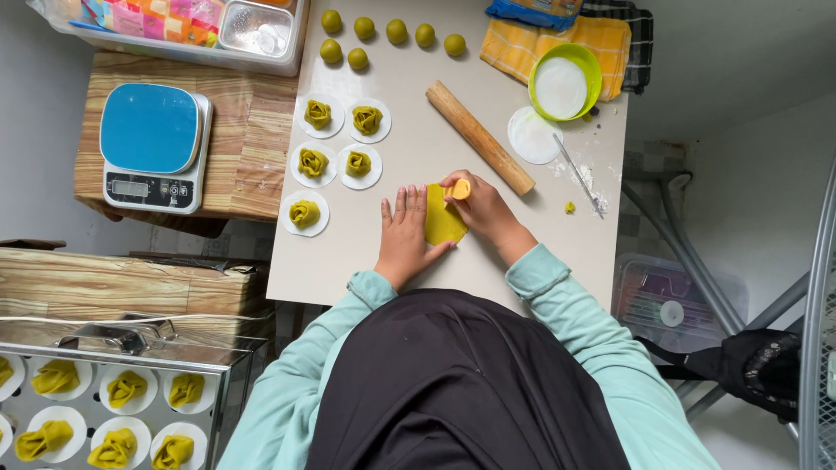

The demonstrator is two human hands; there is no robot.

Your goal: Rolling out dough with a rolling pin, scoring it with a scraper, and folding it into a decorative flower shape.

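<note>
Left hand [403,233] lies flat, fingers spread, pinning the dough [442,218] near the table's [418,139] front edge; right hand [482,207] pinches the cutter [461,189]. Best press evenly, dough held firm.

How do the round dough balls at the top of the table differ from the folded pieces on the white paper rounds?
The dough balls are smooth, plain spheres; the folded pieces are pleated into flower-like twists. The balls sit bare on the table; each folded piece rests on its own paper round. There are seven balls and five folded pieces. Both are the same yellow-green dough, like the flat sheet under the left hand.
</note>
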